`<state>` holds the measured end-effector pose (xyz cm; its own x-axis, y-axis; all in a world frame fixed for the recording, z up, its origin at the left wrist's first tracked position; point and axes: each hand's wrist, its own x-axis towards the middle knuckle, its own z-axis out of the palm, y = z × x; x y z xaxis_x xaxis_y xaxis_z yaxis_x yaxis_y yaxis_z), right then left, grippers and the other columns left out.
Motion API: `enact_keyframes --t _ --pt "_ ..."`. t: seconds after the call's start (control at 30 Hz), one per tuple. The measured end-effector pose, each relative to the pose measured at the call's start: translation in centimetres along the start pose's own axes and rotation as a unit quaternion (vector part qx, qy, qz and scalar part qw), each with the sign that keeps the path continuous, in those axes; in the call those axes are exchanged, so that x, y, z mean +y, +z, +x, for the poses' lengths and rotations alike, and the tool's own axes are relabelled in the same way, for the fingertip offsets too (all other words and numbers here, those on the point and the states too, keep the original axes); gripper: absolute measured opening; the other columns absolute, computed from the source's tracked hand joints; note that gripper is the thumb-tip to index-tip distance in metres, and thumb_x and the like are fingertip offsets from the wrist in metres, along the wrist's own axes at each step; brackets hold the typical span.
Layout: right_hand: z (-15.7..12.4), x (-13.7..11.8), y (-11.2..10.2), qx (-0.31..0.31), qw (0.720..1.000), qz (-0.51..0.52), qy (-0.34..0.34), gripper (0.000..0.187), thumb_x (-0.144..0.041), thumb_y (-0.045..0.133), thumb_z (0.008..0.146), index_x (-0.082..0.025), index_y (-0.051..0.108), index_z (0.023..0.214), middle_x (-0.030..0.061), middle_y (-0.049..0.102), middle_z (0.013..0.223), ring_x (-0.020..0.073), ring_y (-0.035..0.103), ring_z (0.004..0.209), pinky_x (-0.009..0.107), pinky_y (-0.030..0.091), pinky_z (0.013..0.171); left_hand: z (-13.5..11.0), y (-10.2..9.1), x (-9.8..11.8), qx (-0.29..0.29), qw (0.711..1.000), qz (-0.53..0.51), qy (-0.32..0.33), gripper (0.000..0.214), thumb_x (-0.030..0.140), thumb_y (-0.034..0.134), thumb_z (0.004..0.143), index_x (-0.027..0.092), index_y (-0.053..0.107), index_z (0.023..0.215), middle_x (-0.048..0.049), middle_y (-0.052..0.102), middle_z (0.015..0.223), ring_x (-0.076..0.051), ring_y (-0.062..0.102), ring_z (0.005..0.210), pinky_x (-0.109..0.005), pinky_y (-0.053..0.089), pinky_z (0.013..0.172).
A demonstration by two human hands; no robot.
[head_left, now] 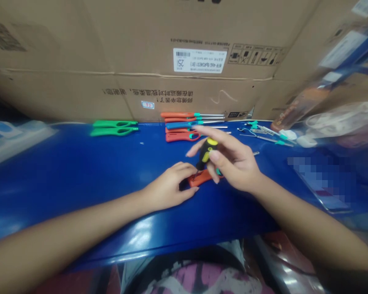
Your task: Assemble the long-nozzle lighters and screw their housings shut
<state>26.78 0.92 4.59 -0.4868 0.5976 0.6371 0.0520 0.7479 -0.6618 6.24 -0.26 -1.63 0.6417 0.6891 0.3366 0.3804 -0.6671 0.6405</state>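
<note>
An orange long-neck lighter (202, 178) lies on the blue table, partly hidden behind my fingers. My left hand (173, 183) grips its left end between thumb and fingers. In my right hand (233, 159) is a short black-and-yellow screwdriver (207, 153), tilted with its shaft pointing down at the lighter's body. Whether the tip sits in a screw is too small to tell. Beyond my hands, several orange, red and blue lighters (179, 136) with metal necks lie in a stack. Green lighter shells (115, 131) rest to their left.
A large cardboard box (135, 49) stands along the back of the table (79, 171). Small metal tubes and teal parts (263, 130) are scattered at the back right, near plastic bags (340, 120). A phone (322, 183) lies on the right, and clear plastic (24, 139) on the left.
</note>
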Motion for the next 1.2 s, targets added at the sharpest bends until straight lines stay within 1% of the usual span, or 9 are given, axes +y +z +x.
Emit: enact_keyframes --t 0.2,0.33,0.4,0.53,0.6,0.77,0.9,1.1,1.2 --pt "0.0 0.4 0.3 0.181 0.960 -0.183 -0.110 0.027 -0.026 0.078 0.087 -0.025 0.075 0.113 0.0020 0.077 0.091 0.0145 0.064 0.068 0.029 0.057 0.063 0.0 0.0 0.0 0.000 1.000 0.002 -0.001 0.030 0.022 0.069 0.088 0.018 0.067 0.118 -0.0094 0.070 0.116 -0.025 0.065 0.108 -0.043 0.053 0.099" --pt "0.0 0.8 0.2 0.085 0.995 -0.057 -0.010 0.037 -0.026 0.045 0.105 -0.026 0.061 0.139 0.0066 0.073 0.114 0.0091 0.060 0.058 0.026 0.055 0.056 0.1 -0.2 0.3 -0.005 1.000 0.003 -0.005 0.037 0.021 0.069 0.089 0.017 0.065 0.126 -0.0105 0.069 0.117 -0.025 0.064 0.110 -0.043 0.054 0.099" --pt "0.0 0.9 0.1 0.047 0.999 -0.010 0.015 0.036 -0.029 0.050 0.104 -0.026 0.061 0.138 0.0066 0.073 0.113 0.0084 0.060 0.058 0.023 0.053 0.051 0.1 -0.1 0.3 -0.004 1.000 0.005 -0.003 0.039 0.021 0.069 0.089 0.018 0.064 0.127 -0.0104 0.069 0.116 -0.025 0.064 0.110 -0.043 0.054 0.099" --pt "0.2 0.9 0.0 0.139 0.976 -0.141 -0.089 0.021 -0.028 0.077 0.087 -0.023 0.074 0.107 0.0025 0.070 0.087 0.0134 0.060 0.067 0.027 0.055 0.059 -0.1 0.0 0.1 0.006 1.000 0.008 -0.004 0.035 0.022 0.070 0.089 0.019 0.065 0.123 -0.0093 0.069 0.114 -0.025 0.065 0.108 -0.042 0.055 0.098" --pt "0.2 0.7 -0.1 0.131 0.964 -0.187 -0.135 0.017 -0.024 0.069 0.092 -0.022 0.073 0.109 0.0035 0.070 0.086 0.0157 0.062 0.072 0.032 0.057 0.067 -0.1 0.0 0.1 0.006 1.000 0.007 -0.001 0.034 0.023 0.070 0.089 0.018 0.065 0.122 -0.0092 0.069 0.114 -0.025 0.065 0.107 -0.042 0.055 0.097" --pt "0.3 0.0 -0.1 0.000 0.994 -0.086 -0.074 0.036 -0.020 0.041 0.104 -0.022 0.060 0.135 0.0091 0.070 0.118 0.0184 0.069 0.100 0.038 0.059 0.087 -0.1 0.0 0.1 -0.002 1.000 0.003 -0.003 0.029 0.022 0.068 0.090 0.017 0.066 0.118 -0.0096 0.069 0.111 -0.026 0.064 0.109 -0.042 0.054 0.098" --pt "0.3 -0.3 -0.2 0.057 0.977 -0.169 -0.115 0.025 -0.028 0.071 0.092 -0.022 0.071 0.116 0.0042 0.075 0.096 0.0161 0.068 0.080 0.030 0.059 0.072 0.0 0.0 0.1 -0.001 1.000 -0.001 0.001 0.020 0.024 0.067 0.091 0.017 0.066 0.110 -0.0091 0.069 0.108 -0.025 0.064 0.105 -0.042 0.054 0.095" --pt "0.2 -0.6 -0.2 0.010 0.989 -0.109 -0.099 0.037 -0.018 0.044 0.103 -0.021 0.062 0.134 0.0083 0.073 0.118 0.0183 0.069 0.103 0.036 0.059 0.086 0.0 0.0 0.1 -0.008 1.000 0.001 -0.007 0.024 0.023 0.067 0.091 0.017 0.066 0.114 -0.0101 0.068 0.115 -0.025 0.063 0.109 -0.043 0.053 0.097" --pt "0.3 -0.5 -0.3 0.034 0.990 -0.097 -0.097 0.026 -0.025 0.062 0.097 -0.022 0.070 0.121 0.0045 0.072 0.095 0.0161 0.067 0.082 0.030 0.058 0.069 0.0 0.1 0.0 -0.002 1.000 0.004 -0.005 0.018 0.025 0.067 0.091 0.018 0.067 0.108 -0.0079 0.069 0.106 -0.025 0.065 0.103 -0.042 0.054 0.094"
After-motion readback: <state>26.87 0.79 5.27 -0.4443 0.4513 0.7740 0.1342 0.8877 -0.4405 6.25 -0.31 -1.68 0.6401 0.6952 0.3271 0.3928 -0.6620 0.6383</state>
